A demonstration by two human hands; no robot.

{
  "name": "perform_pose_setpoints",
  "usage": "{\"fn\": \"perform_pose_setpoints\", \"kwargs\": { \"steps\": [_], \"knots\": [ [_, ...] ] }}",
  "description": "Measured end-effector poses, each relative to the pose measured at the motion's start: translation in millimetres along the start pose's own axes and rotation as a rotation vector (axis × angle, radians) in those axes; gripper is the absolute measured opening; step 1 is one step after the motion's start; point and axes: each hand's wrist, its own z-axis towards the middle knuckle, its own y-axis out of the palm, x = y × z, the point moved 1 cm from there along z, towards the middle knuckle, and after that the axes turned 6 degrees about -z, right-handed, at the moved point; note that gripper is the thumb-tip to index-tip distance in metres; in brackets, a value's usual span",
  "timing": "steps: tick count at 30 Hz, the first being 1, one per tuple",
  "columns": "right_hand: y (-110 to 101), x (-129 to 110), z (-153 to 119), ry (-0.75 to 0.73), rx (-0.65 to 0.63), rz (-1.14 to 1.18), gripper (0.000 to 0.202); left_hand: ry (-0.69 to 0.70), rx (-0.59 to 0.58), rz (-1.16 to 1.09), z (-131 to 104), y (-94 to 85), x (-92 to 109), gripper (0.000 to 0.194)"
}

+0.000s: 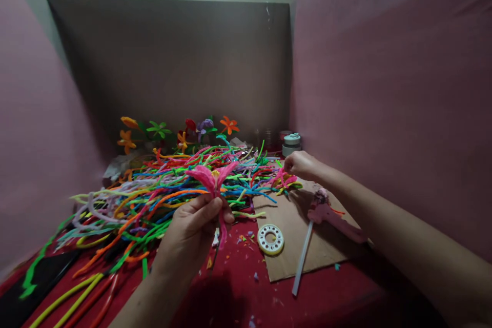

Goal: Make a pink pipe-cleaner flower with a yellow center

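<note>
Between the thumb and fingers of my left hand point(203, 218) is a pink pipe-cleaner flower point(212, 177) with a yellow centre, its petals spread upward. A pink strand hangs below the grip. My right hand point(302, 164) reaches to the far edge of the cardboard, over a small heap of pink and green pipe-cleaner pieces point(285, 179). Its fingers are curled together, and what they hold, if anything, is hidden. Nearer to me on the cardboard point(284, 261) lie a pink glue gun point(334, 223) with a clear glue stick point(303, 259) and a white-and-yellow tape roll point(271, 240).
A large pile of coloured pipe cleaners point(154, 215) covers the left and middle of the red cloth point(246, 277). Finished flowers point(229, 125) stand behind it. A jar with a pale lid point(292, 141) is at the back right. Pink walls point(403, 87) flank both sides.
</note>
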Motion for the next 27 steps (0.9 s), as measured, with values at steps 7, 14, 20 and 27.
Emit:
{"fn": "perform_pose_setpoints", "kwargs": {
  "steps": [7,14,20,27],
  "knots": [
    [19,11,9,-0.006,-0.084,-0.105,0.023,-0.033,0.059,0.074,1,-2.9,-3,0.014],
    [24,11,6,-0.017,-0.009,-0.159,0.021,-0.081,0.054,0.089,2,-1.6,-4,0.018],
    [16,6,-3,-0.099,0.048,-0.151,0.018,-0.094,0.039,0.110,0,-3.0,-5,0.018],
    [8,5,-6,-0.078,0.118,0.046,0.020,-0.109,0.039,0.124,0,-4.0,-6,0.018]
  ]
}}
